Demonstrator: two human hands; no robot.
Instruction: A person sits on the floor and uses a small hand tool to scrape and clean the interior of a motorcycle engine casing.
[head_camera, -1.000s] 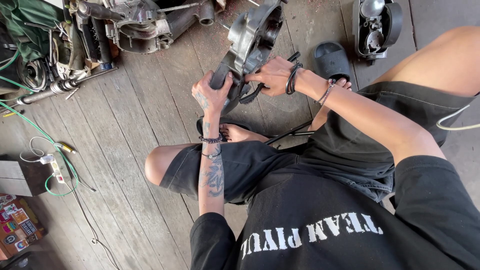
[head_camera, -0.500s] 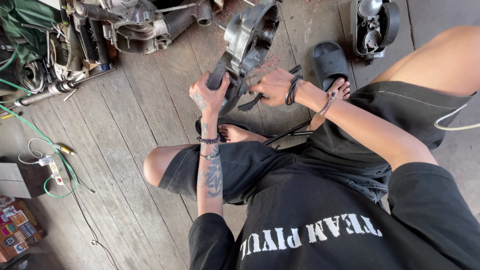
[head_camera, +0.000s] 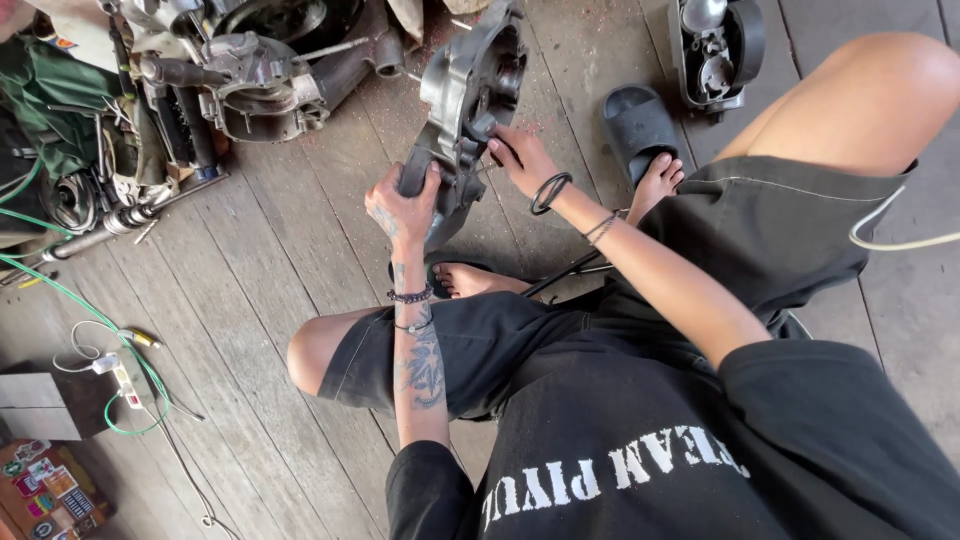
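Grey metal engine casing (head_camera: 468, 95): left hand (head_camera: 405, 205) fist-clamped low; right hand (head_camera: 522, 158) fingers curled on edge.

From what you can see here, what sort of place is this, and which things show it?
Probably an informal engine repair workshop: the left hand and right hand grip a metal engine casing, beside a dismantled engine on a plank floor.

Head camera, steeply down, close

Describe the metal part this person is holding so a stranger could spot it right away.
On the plank floor, just past the seated person's knees, the left hand and right hand grip a grey cast-metal engine casing. Unlike the engine block lying to its left, it stands upright.
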